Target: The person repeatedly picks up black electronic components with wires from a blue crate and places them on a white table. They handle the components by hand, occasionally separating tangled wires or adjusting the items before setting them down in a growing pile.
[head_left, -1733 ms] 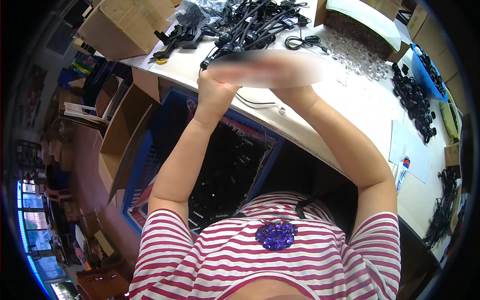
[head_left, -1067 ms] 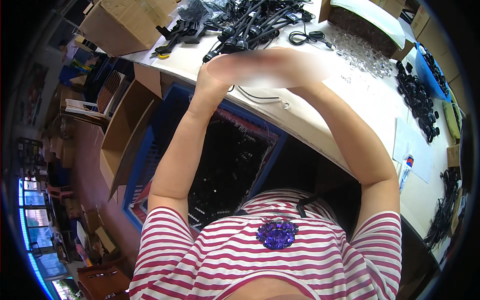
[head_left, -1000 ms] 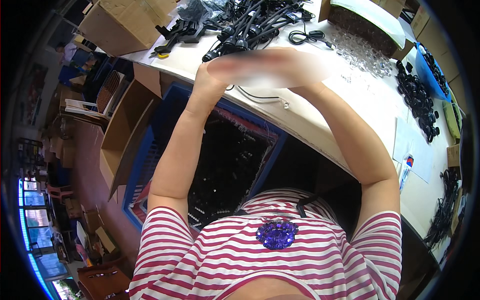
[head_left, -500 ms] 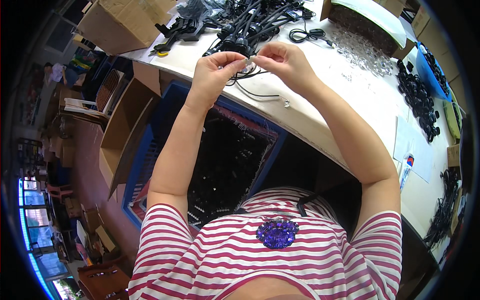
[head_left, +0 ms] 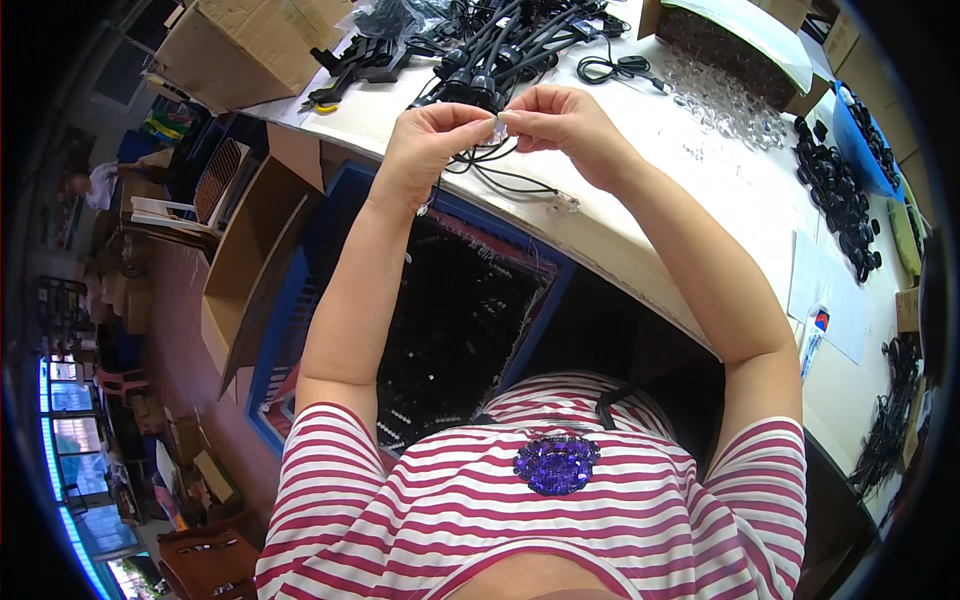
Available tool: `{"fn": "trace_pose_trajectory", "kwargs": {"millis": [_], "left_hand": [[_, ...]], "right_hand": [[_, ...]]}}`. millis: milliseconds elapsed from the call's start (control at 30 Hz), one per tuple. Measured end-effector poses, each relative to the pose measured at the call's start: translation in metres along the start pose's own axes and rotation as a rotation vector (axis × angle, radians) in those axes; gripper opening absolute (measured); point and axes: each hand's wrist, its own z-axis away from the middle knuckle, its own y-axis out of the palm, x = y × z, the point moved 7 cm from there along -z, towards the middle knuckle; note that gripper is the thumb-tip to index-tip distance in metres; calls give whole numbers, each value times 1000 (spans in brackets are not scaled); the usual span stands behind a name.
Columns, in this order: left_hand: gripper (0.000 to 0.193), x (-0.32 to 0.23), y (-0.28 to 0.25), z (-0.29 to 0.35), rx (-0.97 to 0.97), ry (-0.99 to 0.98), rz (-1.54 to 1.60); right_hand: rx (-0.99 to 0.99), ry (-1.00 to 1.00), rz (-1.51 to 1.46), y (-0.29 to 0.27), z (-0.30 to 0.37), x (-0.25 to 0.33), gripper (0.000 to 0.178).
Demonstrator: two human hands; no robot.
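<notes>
Above the near edge of the white table, my left hand (head_left: pixel 422 150) and my right hand (head_left: pixel 570 130) meet fingertip to fingertip. Both pinch at a small whitish, see-through piece (head_left: pixel 500 123); its exact kind is too small to tell. Thin black cables (head_left: pixel 515 184) curve below the fingers, and one ends in a clear piece (head_left: pixel 566 203) near the table edge. Another clear bit (head_left: pixel 422 209) hangs by my left wrist. Just beyond my fingertips lies a bundle of thick black cables with round sockets (head_left: pixel 482 72).
A cardboard box (head_left: pixel 245 55) and yellow-handled cutters (head_left: pixel 324 107) stand left. To the right are a heap of clear plastic parts (head_left: pixel 735 105), black round parts (head_left: pixel 840 200), a blue bin (head_left: pixel 866 140) and a glue tube (head_left: pixel 815 335). A blue crate (head_left: pixel 545 300) sits below the table edge.
My fingertips stay together with slight shifts of the right fingers. The thin cables below have swung; their clear end moved slightly left, and a clear bit now shows by my left wrist.
</notes>
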Motion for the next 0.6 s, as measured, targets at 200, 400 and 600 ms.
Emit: {"fn": "trace_pose_trajectory", "kwargs": {"millis": [200, 400, 600], "left_hand": [[17, -16, 7, 7, -238, 142, -428], [14, 5, 1, -1, 15, 24, 202], [19, -1, -10, 3, -130, 91, -21]], "right_hand": [[-290, -488, 603, 1, 15, 31, 16], [8, 282, -373, 0, 2, -26, 16], [-284, -387, 691, -14, 7, 21, 29]]}}
